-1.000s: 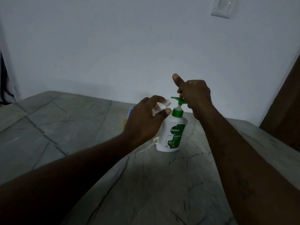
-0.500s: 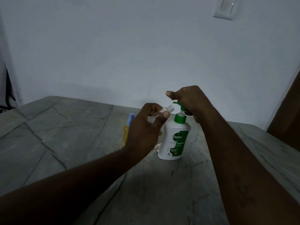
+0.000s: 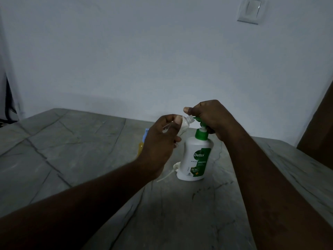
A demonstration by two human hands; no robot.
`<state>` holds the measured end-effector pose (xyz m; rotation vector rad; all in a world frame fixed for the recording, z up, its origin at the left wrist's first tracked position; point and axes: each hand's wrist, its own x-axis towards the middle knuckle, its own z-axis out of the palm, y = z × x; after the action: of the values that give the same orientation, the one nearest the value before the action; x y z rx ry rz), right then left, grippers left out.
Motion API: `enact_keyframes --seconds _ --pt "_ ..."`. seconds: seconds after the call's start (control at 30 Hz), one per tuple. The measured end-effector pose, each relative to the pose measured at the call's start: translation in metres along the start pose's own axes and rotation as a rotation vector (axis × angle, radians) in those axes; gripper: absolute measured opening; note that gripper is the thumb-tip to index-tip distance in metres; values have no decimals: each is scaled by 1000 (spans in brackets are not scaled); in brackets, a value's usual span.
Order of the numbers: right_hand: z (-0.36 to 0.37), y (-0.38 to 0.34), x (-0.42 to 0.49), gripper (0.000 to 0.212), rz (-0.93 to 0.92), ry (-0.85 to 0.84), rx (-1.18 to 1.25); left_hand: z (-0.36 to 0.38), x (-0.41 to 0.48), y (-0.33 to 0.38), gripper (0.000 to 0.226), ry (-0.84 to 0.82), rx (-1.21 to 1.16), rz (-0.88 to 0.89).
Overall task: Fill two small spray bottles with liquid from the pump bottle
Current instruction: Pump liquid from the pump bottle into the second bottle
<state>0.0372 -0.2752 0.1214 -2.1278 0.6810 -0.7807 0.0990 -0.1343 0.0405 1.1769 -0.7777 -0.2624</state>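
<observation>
A yellow spray bottle (image 3: 141, 146) is half hidden behind the left hand (image 3: 160, 141), by which a small clear bottle (image 3: 186, 123) is held tilted, neck at the green spout (image 3: 196, 118). The pump bottle (image 3: 195, 159) stands on the surface (image 3: 72, 159), its top gripped by the right hand (image 3: 214, 118).

Head-worn view, forward and down, close over the stone counter (image 3: 72, 159)

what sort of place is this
Probably a room in a home: a grey veined stone counter, a plain wall with a light switch, and a pump bottle.
</observation>
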Motion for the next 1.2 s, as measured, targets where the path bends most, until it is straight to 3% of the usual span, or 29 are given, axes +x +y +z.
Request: enact_keyframes --seconds 0.23,0.33,0.4,0.5,0.63,0.8,1.2 --pt "-1 2 1 37 61 -75 6 -1 2 9 32 -53 -324 -235" --pt "-2 3 2 43 89 -100 22 -1 3 3 20 -74 -469 -286" --pt "-2 4 4 47 95 -110 29 -2 1 -5 20 -74 -429 -265" --pt "-1 6 7 51 97 -101 50 -1 -5 -15 38 -17 -337 -251" --pt "2 8 11 53 -15 60 20 1 -8 -23 50 29 -244 -200" --pt "3 9 10 50 -108 139 28 2 -10 -24 51 45 -156 -162" --pt "2 8 7 42 -155 242 7 2 -4 -15 59 99 -247 -231"
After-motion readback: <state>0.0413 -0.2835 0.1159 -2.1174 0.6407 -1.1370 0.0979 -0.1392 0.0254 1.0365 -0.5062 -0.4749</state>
